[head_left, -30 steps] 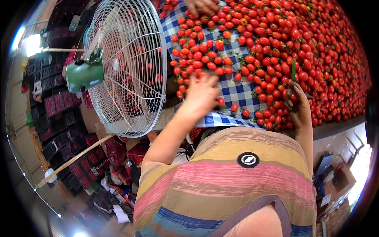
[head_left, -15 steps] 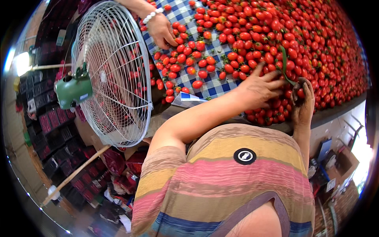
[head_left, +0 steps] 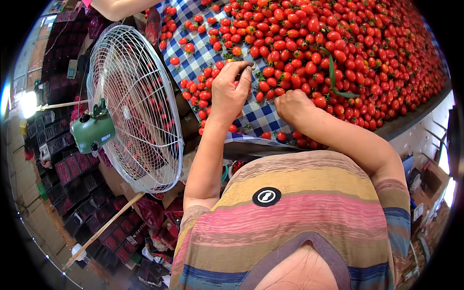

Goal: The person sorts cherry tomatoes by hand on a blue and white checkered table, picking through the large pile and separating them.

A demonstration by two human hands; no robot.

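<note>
A deep heap of red cherry tomatoes [head_left: 348, 43] covers a blue-and-white checked cloth [head_left: 261, 116] on a table. My left hand [head_left: 229, 92] reaches over the heap's near-left fringe, fingers bunched together at the tips among loose tomatoes; what they pinch is hidden. My right hand [head_left: 295, 104] rests as a closed fist on the cloth at the heap's near edge, touching tomatoes. A long green leaf [head_left: 331, 72] lies on the tomatoes just beyond my right hand.
A large white-caged fan [head_left: 135, 106] with a green motor [head_left: 94, 130] stands left of the table, close to my left arm. Another person's arm [head_left: 116, 7] shows at the top left. Dark crates [head_left: 72, 183] of red fruit are stacked below left. Cardboard boxes [head_left: 430, 179] sit at right.
My left hand has pulled back from the right part of the heap to its left fringe. My right hand moved onto the cloth. The other person's hand withdrew upward.
</note>
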